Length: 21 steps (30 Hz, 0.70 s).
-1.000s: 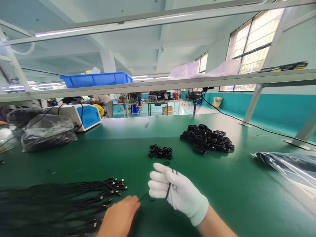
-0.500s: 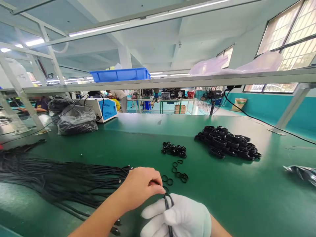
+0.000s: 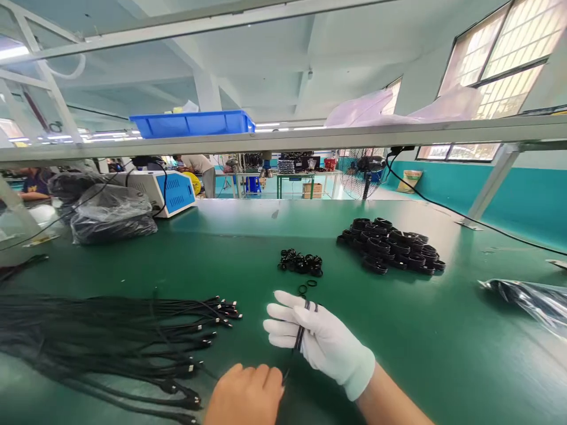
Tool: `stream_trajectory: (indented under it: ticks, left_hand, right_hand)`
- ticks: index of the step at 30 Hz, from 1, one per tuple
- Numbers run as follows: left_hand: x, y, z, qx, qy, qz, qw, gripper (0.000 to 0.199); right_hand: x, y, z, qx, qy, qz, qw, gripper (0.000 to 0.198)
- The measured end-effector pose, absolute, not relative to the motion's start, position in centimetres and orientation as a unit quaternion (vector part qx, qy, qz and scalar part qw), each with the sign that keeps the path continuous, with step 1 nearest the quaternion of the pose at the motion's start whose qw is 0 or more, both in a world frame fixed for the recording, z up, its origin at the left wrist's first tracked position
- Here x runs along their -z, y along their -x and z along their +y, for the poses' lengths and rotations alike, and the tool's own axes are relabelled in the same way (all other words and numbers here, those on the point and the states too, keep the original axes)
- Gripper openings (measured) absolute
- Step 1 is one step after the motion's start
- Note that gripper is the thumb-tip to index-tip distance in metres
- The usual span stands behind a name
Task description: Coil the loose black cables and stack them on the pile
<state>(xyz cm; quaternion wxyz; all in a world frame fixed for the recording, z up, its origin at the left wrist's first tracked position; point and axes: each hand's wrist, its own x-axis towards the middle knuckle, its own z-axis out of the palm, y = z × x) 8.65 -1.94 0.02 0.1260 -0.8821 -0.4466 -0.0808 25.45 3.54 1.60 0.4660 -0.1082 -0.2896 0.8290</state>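
My right hand (image 3: 328, 339), in a white glove, holds a black cable (image 3: 300, 336) that loops over its index finger and is pinned by the thumb. The other fingers are stretched out to the left. Below it, at the bottom edge, my bare left hand (image 3: 248, 394) is closed around a lower length of the same cable. Its fingertips are partly hidden. Left of my hands lies a spread of long black cables (image 3: 177, 313) with small metal plugs at their ends. Just beyond my right glove are a few loose black rings (image 3: 303, 289) and a small pile of rings (image 3: 301, 262).
Coiled black cables (image 3: 390, 245) form a heap at the right on the green table (image 3: 239, 254). A bagged item (image 3: 527, 301) lies far right. Plastic bags (image 3: 113, 212) and a blue-white machine (image 3: 175, 192) stand back left. Overhead runs a shelf with a blue bin (image 3: 195, 124).
My left hand has moved from above the right glove to below it, still on the cable. My right hand appears higher in view, its fingers more outstretched. The view has shifted rightward.
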Motion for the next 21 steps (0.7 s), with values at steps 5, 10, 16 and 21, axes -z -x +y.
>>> stream_trajectory:
  ticks: [5,10,16,21]
  left_hand:
    - [-6.2,-9.1,0.4,0.098,0.887,-0.452,0.016,0.007]
    - [-6.2,-8.0,3.8,0.164,0.809,-0.429,-0.367,0.012]
    - [0.2,-6.1,3.0,0.188,0.835,-0.487,-0.173,0.031]
    - [1.4,-7.2,0.1,0.110,0.874,-0.466,0.088,0.026]
  right_hand:
    - [0.5,-25.0,2.1,-0.865,0.126,-0.360,0.325,0.045]
    - [0.8,-24.5,0.8,-0.919,0.055,-0.324,0.217,0.046]
    - [-1.8,-24.6,1.7,-0.898,0.004,-0.235,0.373,0.036]
    - [-2.2,-25.1,2.8,-0.852,0.052,-0.260,0.450,0.030]
